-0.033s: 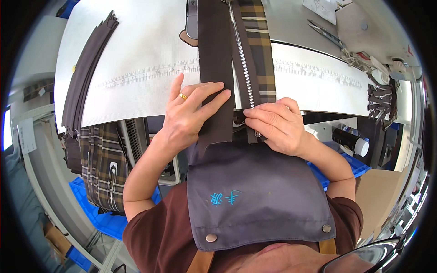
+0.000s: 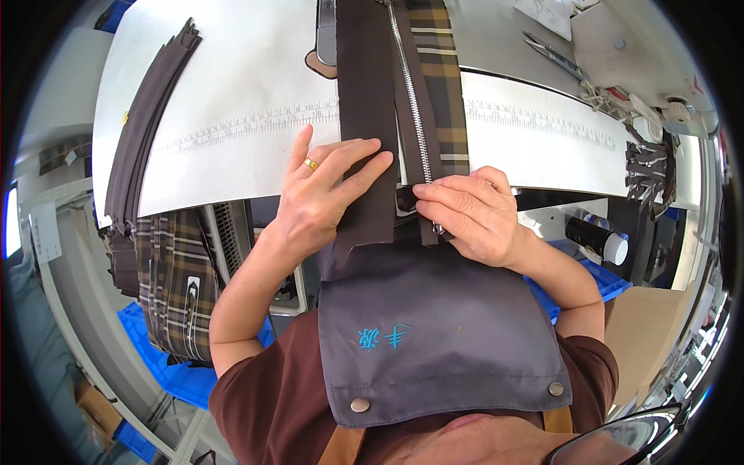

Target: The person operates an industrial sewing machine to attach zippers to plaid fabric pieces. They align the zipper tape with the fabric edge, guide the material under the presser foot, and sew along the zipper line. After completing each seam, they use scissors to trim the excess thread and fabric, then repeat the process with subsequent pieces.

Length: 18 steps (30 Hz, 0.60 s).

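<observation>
A wide dark brown fabric strip [image 2: 366,85] runs from the table's far side to its front edge and hangs over it. My left hand [image 2: 322,186], with a ring on one finger, rests on the strip's left side, its fingers apart and extended. Beside the strip on the right lies a metal-toothed zipper [image 2: 416,101] on brown tape, along a brown-and-yellow plaid fabric panel [image 2: 442,85]. The fingers of my right hand [image 2: 473,211] are pinched on the zipper's near end. A metal pull shows just below them.
A white table [image 2: 232,70] has ruler markings across it. Folded brown strips [image 2: 151,124] lie at left; plaid pieces [image 2: 174,271] hang below them over a blue crate [image 2: 155,356]. Tweezers [image 2: 554,56] lie at far right, zipper ends [image 2: 649,172] at the right edge, and a black bottle [image 2: 593,240] below.
The zipper and the lower end of the brown strip have shifted very slightly. Both hands keep almost the same positions.
</observation>
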Motion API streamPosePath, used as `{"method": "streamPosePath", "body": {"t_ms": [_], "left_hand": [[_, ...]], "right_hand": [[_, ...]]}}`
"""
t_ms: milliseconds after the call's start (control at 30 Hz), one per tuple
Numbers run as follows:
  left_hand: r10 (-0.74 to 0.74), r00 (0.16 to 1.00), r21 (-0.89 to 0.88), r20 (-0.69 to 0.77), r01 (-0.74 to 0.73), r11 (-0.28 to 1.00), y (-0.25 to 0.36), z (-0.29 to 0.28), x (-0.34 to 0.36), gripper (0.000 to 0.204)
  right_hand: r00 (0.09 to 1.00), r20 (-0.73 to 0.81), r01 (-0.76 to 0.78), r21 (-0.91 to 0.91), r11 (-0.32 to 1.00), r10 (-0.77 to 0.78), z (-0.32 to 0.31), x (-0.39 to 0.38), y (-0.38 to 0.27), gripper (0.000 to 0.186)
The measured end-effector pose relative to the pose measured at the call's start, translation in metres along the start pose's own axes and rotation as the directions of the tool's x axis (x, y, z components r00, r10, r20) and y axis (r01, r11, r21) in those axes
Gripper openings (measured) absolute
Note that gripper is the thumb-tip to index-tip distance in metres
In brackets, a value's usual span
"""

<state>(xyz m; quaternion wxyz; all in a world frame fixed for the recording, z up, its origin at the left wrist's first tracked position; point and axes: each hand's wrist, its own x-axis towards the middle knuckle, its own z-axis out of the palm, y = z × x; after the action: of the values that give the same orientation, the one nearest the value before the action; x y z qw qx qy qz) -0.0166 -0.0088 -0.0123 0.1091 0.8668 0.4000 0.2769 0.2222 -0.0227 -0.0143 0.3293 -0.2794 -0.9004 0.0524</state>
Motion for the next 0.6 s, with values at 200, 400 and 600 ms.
{"method": "streamPosePath", "body": {"t_ms": [200,400,600], "left_hand": [[0.027,0.999,-0.051,-0.037,-0.029,0.998,-0.007,0.001,-0.002,0.044],[0.011,0.999,-0.079,-0.045,-0.015,0.997,-0.007,0.001,-0.003,0.044],[0.018,0.999,-0.045,-0.039,-0.02,0.999,-0.009,0.004,-0.004,0.047]], "right_hand": [[1.0,-0.021,-0.007,-0.014,1.0,0.007,0.007,0.008,-0.012,0.023],[0.999,0.0,-0.038,0.029,0.999,0.038,0.011,0.009,-0.012,0.024],[0.999,-0.012,-0.032,0.027,0.999,0.032,0.01,0.014,-0.017,0.025]]}}
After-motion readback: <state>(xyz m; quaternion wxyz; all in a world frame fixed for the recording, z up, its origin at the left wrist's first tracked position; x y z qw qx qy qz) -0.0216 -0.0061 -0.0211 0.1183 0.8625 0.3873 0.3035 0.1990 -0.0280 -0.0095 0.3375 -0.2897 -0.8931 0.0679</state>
